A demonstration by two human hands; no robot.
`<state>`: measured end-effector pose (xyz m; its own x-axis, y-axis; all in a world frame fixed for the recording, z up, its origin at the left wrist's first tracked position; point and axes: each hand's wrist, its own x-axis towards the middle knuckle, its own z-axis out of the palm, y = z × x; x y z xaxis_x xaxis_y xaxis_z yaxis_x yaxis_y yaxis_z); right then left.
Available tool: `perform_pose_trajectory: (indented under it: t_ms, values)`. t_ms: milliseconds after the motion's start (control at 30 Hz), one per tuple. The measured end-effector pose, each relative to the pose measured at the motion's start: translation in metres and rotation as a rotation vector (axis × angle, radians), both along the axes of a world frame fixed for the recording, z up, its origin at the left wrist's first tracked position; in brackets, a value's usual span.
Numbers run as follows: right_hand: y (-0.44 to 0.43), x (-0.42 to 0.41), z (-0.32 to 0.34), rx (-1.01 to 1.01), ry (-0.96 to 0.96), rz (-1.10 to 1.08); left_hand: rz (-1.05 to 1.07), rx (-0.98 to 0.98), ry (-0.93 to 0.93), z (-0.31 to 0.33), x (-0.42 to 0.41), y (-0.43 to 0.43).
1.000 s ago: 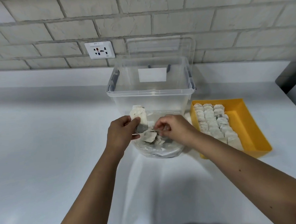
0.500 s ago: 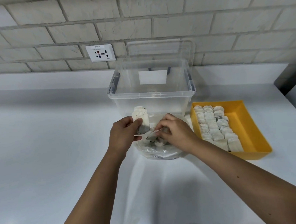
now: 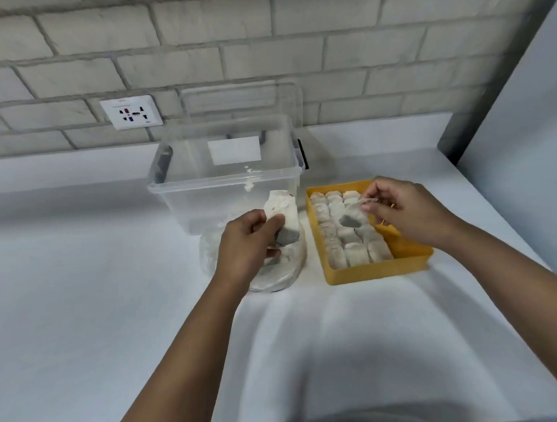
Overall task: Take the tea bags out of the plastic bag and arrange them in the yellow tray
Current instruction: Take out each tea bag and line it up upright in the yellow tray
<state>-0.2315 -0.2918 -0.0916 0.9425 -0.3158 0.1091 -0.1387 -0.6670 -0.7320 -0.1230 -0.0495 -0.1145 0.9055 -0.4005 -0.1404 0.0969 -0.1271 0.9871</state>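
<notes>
The yellow tray (image 3: pixel 412 259) sits right of centre with several tea bags (image 3: pixel 353 252) laid in rows along its left and middle part. My right hand (image 3: pixel 406 209) hovers over the tray, pinching the top of one tea bag (image 3: pixel 348 220) that dangles above the rows. The clear plastic bag (image 3: pixel 208 253) lies just left of the tray with more tea bags inside. My left hand (image 3: pixel 246 244) is over that bag, gripping a white tea bag (image 3: pixel 286 221) upright between thumb and fingers.
A large clear storage box (image 3: pixel 205 195) stands right behind the plastic bag, its lid leaning on the brick wall. A wall socket (image 3: pixel 131 112) is at the back left. The white counter ends at a grey edge (image 3: pixel 454 143) to the right.
My right hand has lifted a tea bag out of the plastic bag and carried it right, over the yellow tray. The left hand still holds its tea bag above the bag. The camera view shifted.
</notes>
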Motion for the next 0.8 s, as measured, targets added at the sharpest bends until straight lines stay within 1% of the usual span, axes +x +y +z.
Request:
perform_pose_trajectory:
  t_ms: [67, 167, 300, 467, 633, 800]
  values:
    - [-0.016, -0.011, -0.005, -0.05, 0.051, -0.03, -0.037, -0.006, -0.007, -0.006, -0.007, -0.014]
    - [-0.035, -0.024, -0.022, -0.099, 0.179, -0.037, -0.085, 0.001, 0.004, -0.015, -0.015, -0.036]
    - [-0.046, -0.029, -0.041, -0.126, 0.315, 0.013, -0.112, 0.027, 0.029, -0.028, -0.022, -0.057]
    - [-0.051, -0.025, -0.047, -0.129, 0.443, 0.103, -0.128, 0.047, 0.039, -0.037, -0.027, -0.073]
    - [-0.052, -0.016, -0.053, -0.206, 0.459, 0.094, -0.11, 0.082, 0.028, -0.041, -0.024, -0.077]
    - [-0.05, -0.011, -0.061, -0.178, 0.426, 0.027, -0.108, 0.09, 0.041, -0.043, -0.02, -0.076]
